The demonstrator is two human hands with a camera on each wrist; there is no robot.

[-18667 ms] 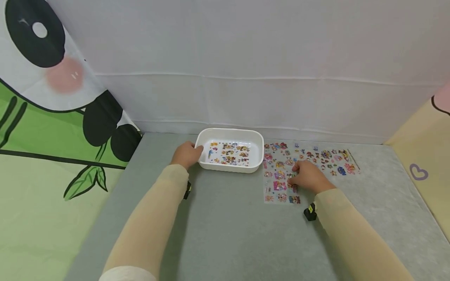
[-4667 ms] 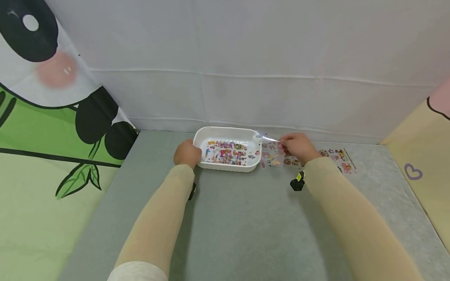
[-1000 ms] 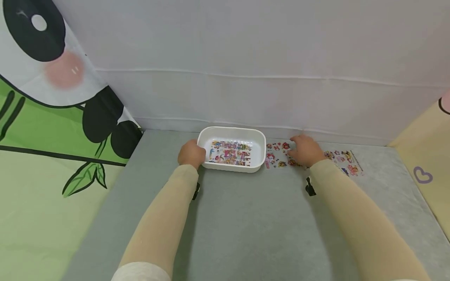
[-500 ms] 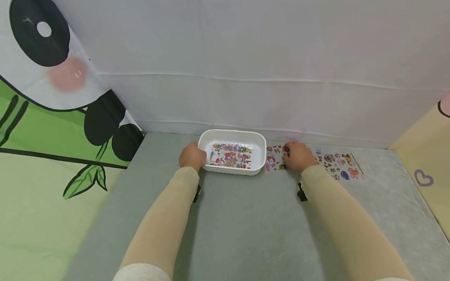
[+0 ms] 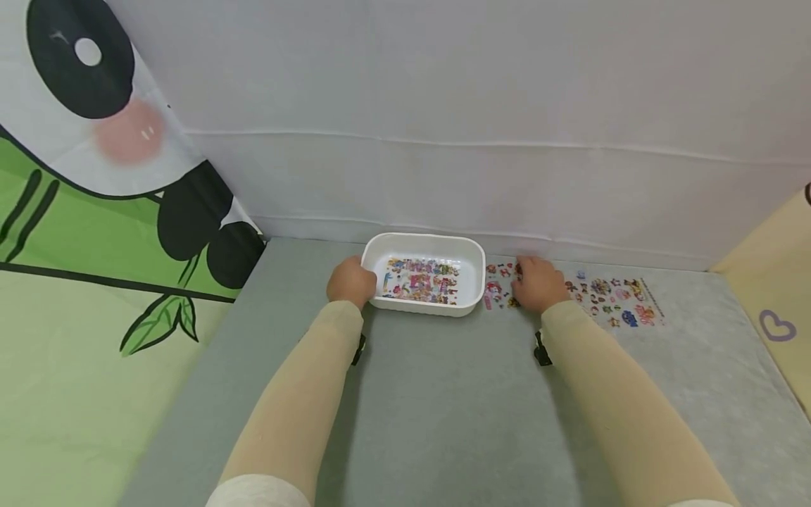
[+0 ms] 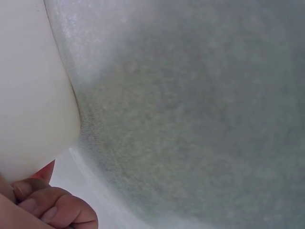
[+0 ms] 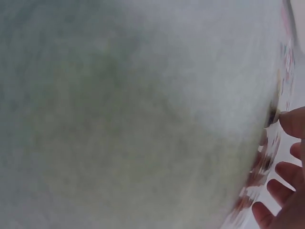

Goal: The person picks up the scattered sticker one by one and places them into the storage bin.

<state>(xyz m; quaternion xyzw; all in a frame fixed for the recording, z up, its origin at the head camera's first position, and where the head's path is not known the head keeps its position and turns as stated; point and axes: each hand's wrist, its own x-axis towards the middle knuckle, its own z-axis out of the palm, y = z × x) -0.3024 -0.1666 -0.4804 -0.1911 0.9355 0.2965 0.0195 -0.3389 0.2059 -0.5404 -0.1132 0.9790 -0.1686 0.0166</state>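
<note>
My left hand grips the left end of a white plastic tray. In the left wrist view its curled fingers show below the tray's pale wall. Inside the tray lie clear sticker sheets with small colourful cartoon figures, several of them overlapping. To the tray's right a clear sticker sheet lies flat on the grey table. My right hand is over its middle and hides that part. In the right wrist view the thumb is right at the sheet's edge, with the other fingers spread apart.
The grey cloth-covered table stretches in front of both forearms. A white cloth wall rises right behind the tray and sheet. A printed cartoon panel stands at left, a beige panel at right.
The sheet that my right hand carried towards the tray has left that hand, and the tray's prints look denser. Since then my right hand has come down onto the remaining sheet, shifting slightly left.
</note>
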